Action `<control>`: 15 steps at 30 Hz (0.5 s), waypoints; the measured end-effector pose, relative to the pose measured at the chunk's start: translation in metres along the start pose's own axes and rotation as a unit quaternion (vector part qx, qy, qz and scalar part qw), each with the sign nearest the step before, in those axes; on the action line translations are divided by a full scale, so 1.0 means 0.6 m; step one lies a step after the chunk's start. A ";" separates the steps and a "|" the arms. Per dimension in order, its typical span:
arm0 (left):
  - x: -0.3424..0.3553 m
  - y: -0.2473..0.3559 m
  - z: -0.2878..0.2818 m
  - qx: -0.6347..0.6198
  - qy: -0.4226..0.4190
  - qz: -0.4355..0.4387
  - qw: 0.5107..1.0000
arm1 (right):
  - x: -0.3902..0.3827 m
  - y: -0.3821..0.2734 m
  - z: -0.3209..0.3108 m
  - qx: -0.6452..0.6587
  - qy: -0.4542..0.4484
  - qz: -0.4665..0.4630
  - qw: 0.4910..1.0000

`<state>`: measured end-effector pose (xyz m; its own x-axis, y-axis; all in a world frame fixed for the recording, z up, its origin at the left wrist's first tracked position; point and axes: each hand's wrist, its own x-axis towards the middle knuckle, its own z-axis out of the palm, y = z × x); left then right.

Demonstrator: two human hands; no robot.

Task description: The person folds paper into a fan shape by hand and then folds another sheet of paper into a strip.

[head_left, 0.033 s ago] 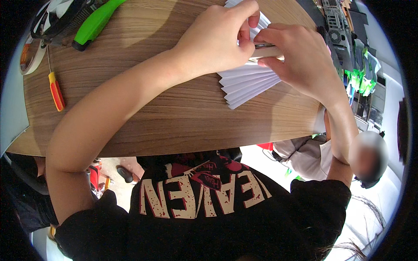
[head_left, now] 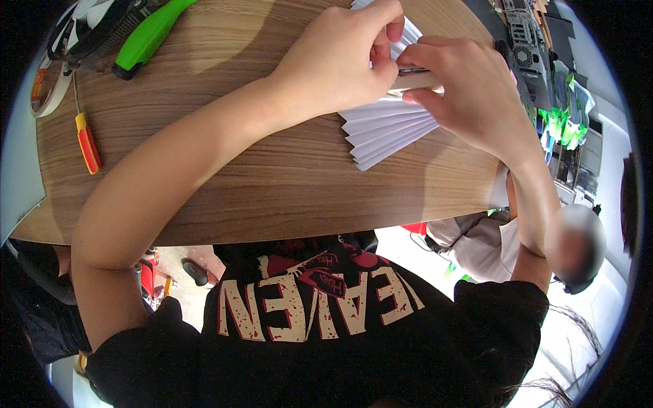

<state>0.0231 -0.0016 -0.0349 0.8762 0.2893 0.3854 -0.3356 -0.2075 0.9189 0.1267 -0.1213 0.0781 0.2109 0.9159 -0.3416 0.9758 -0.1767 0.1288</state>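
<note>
1 pale strip (head_left: 416, 83) is pinched by the right hand (head_left: 469, 88) over pleated paper (head_left: 389, 129), seemingly for steadiness; whether the curled left hand (head_left: 343, 61) grips anything cannot be told.

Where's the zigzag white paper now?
The white paper is near the head view's top, right of centre, over the wooden table, partly behind the left hand and right hand.

Between the earlier picture and this moment, no clear change can be made out
</note>
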 end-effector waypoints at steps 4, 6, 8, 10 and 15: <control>0.006 -0.014 -0.001 0.012 0.041 0.008 0.999 | 0.004 -0.009 -0.008 0.035 0.029 -0.032 0.998; 0.003 -0.008 0.000 0.012 0.050 0.011 0.999 | 0.005 -0.008 -0.005 0.051 0.011 -0.013 0.999; 0.003 -0.005 0.000 0.014 0.061 0.014 0.998 | 0.005 -0.006 -0.005 0.065 -0.006 0.004 0.998; 0.005 -0.009 0.001 0.016 0.036 -0.029 0.999 | 0.002 -0.003 -0.007 0.060 -0.009 0.009 0.998; 0.003 -0.008 -0.001 0.072 0.010 -0.007 0.997 | -0.025 0.022 -0.012 0.041 0.020 -0.022 0.999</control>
<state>0.0260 0.0007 -0.0385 0.8730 0.3118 0.3750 -0.2684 -0.3348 0.9032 0.1360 -0.1346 0.0914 0.1674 0.9365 -0.3081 0.9858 -0.1639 0.0376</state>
